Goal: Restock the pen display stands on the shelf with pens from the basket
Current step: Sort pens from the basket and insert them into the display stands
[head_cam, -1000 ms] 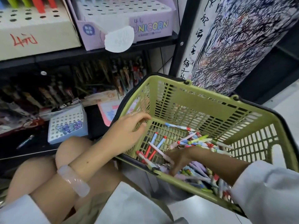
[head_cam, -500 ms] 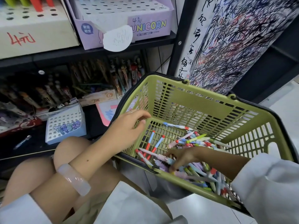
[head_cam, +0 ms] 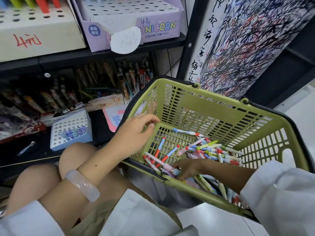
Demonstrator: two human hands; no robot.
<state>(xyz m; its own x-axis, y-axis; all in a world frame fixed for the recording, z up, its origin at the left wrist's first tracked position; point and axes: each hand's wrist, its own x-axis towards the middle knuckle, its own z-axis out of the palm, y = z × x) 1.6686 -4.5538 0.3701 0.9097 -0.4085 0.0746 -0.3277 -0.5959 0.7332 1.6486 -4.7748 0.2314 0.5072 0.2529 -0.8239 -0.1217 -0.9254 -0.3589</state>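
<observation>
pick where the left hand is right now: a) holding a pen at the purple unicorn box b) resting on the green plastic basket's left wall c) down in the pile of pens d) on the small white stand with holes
b: the left hand rests with curled fingers on the left wall of the green plastic basket, holding no pen, while the right hand digs in the pile of pens.

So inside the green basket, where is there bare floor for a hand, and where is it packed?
The basket floor is bare at its far left corner, between the back wall and the left hand, up to the two red-and-blue pens. The pen pile crowds the near right side, where the right hand digs in.
</observation>
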